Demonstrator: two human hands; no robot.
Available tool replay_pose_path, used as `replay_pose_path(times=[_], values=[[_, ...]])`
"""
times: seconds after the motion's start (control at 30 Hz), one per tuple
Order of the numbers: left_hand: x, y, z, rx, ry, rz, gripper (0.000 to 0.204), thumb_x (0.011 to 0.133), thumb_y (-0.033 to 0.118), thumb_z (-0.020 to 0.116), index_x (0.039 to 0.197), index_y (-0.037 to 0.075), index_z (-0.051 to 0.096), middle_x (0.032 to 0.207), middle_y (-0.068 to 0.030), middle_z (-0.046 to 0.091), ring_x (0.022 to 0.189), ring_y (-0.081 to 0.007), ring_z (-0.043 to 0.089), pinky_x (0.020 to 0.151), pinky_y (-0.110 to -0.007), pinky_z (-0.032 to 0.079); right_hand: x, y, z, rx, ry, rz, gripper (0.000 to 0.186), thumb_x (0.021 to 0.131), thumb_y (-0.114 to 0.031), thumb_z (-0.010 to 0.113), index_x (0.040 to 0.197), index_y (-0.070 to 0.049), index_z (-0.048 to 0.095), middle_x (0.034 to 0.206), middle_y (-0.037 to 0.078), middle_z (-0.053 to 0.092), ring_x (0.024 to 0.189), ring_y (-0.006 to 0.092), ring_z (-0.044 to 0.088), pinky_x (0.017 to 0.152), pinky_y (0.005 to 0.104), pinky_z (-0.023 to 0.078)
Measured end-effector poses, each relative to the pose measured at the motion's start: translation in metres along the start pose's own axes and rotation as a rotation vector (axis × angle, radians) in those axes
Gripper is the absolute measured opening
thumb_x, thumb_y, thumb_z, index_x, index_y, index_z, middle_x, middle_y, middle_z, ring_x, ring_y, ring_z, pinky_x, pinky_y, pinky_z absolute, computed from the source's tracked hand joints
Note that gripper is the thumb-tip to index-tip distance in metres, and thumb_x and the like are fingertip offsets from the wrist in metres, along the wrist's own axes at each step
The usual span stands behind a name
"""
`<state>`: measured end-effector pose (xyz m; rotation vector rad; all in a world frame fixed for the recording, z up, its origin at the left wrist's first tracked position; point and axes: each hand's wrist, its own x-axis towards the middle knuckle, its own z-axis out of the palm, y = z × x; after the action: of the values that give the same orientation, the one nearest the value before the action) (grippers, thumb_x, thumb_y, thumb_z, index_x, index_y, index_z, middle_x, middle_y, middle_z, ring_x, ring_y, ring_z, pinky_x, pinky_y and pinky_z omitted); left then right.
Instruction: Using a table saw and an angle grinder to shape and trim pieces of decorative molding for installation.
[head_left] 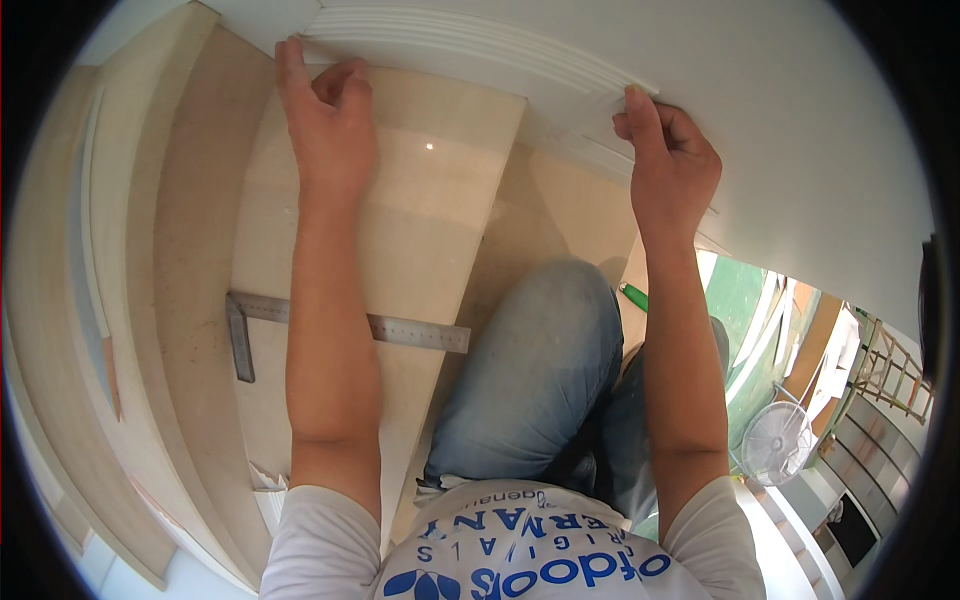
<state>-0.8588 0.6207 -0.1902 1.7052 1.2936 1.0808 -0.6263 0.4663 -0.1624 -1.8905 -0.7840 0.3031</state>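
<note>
A white ribbed moulding strip (480, 42) runs along the white wall or panel at the top of the view. My left hand (332, 115) is at its left end, one finger stretched up against the strip's corner and the thumb and other fingers curled at its lower edge. At the right end, my right hand (678, 170) pinches the strip, the thumb on its front and the fingers curled below. Beneath my left forearm, a metal try square (420, 332) lies on a pale stone-like step, its middle hidden by the arm.
More pale steps (130, 250) curve along the left, with a pencil (111, 375) lying on one. My bent knee (550, 340) rests close beside the step edge. A green-handled tool (634, 296) shows past it. At the right are a fan (778, 443) and a metal frame (888, 370).
</note>
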Motion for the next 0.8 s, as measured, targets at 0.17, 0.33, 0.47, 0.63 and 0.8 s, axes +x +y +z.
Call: replay_pose_path(times=[0.17,0.33,0.47,0.63,0.8], values=[[-0.002,-0.002,0.004,-0.001,-0.004,0.002,0.08,0.096,0.016,0.058,0.161,-0.005,0.018,0.139,-0.019,0.056,0.119,-0.0223,0.058,0.111,-0.037,0.041,-0.005,-0.004,0.002,0.006,0.016,-0.034,0.036,0.09,-0.035,0.081,0.092,0.0,0.077,0.081,0.007,0.076,0.077,0.0135,0.071,0.075,0.0272,0.055],[-0.005,0.005,0.003,0.016,-0.034,-0.075,0.081,0.096,0.016,0.06,0.161,-0.005,0.017,0.138,-0.0163,0.057,0.123,-0.0237,0.056,0.11,-0.037,0.042,-0.002,-0.002,0.004,-0.072,0.025,-0.032,0.035,0.086,-0.036,0.083,0.09,-0.001,0.077,0.081,0.007,0.077,0.076,0.0138,0.072,0.072,0.0278,0.056],[-0.004,0.007,0.004,0.058,-0.07,-0.059,0.082,0.095,0.015,0.061,0.161,-0.006,0.017,0.138,-0.0165,0.058,0.122,-0.0239,0.057,0.108,-0.037,0.044,-0.001,0.001,0.004,-0.053,0.023,-0.039,0.036,0.084,-0.038,0.084,0.091,-0.003,0.078,0.08,0.006,0.077,0.073,0.0139,0.071,0.07,0.0285,0.056],[-0.007,-0.003,0.013,0.214,0.022,0.313,0.07,0.095,0.012,0.06,0.159,0.003,0.033,0.159,-0.0231,0.031,0.124,-0.029,0.055,0.107,-0.042,0.045,-0.005,-0.005,0.004,-0.058,0.018,-0.01,0.034,0.086,-0.033,0.085,0.093,-0.001,0.078,0.082,0.005,0.076,0.076,0.0113,0.069,0.072,0.025,0.054],[-0.02,0.005,0.019,0.479,-0.103,0.578,0.066,0.095,0.008,0.059,0.158,0.01,0.04,0.162,-0.0251,0.017,0.127,-0.0309,0.055,0.111,-0.045,0.043,-0.002,-0.02,-0.008,-0.07,-0.003,0.082,0.033,0.088,-0.035,0.083,0.093,-0.003,0.078,0.084,0.007,0.077,0.075,0.0125,0.07,0.071,0.0264,0.055]])
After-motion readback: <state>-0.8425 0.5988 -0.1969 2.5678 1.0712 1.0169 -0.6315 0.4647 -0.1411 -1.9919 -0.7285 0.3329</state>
